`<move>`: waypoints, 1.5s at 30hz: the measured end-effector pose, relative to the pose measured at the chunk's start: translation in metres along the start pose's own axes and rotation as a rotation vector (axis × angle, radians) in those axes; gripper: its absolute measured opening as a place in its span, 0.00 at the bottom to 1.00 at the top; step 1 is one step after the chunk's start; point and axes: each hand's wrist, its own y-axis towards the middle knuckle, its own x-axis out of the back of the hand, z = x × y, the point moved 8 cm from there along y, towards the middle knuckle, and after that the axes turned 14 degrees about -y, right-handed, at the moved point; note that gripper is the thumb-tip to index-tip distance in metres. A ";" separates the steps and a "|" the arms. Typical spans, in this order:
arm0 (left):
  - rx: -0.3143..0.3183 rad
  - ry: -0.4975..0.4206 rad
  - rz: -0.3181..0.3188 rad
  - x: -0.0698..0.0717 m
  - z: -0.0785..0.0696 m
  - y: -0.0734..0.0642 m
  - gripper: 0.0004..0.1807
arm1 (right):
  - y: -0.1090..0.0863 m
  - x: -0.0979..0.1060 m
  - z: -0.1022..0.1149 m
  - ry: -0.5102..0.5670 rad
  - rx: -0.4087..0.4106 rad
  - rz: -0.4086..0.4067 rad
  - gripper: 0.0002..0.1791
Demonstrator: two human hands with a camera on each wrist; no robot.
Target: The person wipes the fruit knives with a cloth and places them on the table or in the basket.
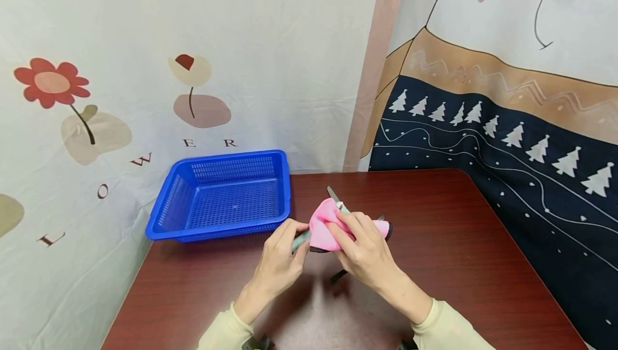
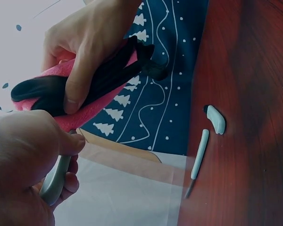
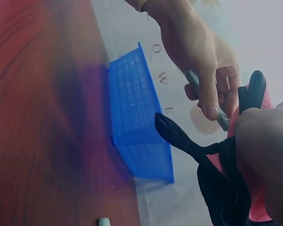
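My left hand (image 1: 277, 259) grips the grey-green handle (image 2: 56, 186) of a utensil, whose other end is hidden in a pink cloth with black edging (image 1: 321, 232). My right hand (image 1: 367, 250) holds that cloth bunched around the hidden end, thumb and fingers pressed into it. Both hands are raised over the table close to each other. In the right wrist view, black edging (image 3: 174, 134) hangs loose below the right hand. The left wrist view shows the cloth's pink face (image 2: 87, 113) and its black trim around the right thumb.
A blue plastic basket (image 1: 159, 221) stands at the table's back left. Beyond the hands, a thin utensil with a pale green handle (image 2: 201, 153) and a metal end lies on the brown table (image 1: 434, 264). Near it is a short pale green piece (image 2: 217, 121) with a dark end.
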 end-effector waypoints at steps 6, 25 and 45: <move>0.045 -0.013 0.011 -0.001 0.001 0.000 0.15 | -0.003 -0.003 -0.015 -0.009 -0.057 0.071 0.18; 0.058 -0.029 0.016 0.001 0.002 -0.002 0.15 | -0.007 0.009 -0.070 -0.051 -0.265 0.037 0.22; -0.003 0.018 -0.012 0.003 -0.001 0.002 0.16 | 0.006 0.011 -0.021 0.014 -0.112 -0.014 0.17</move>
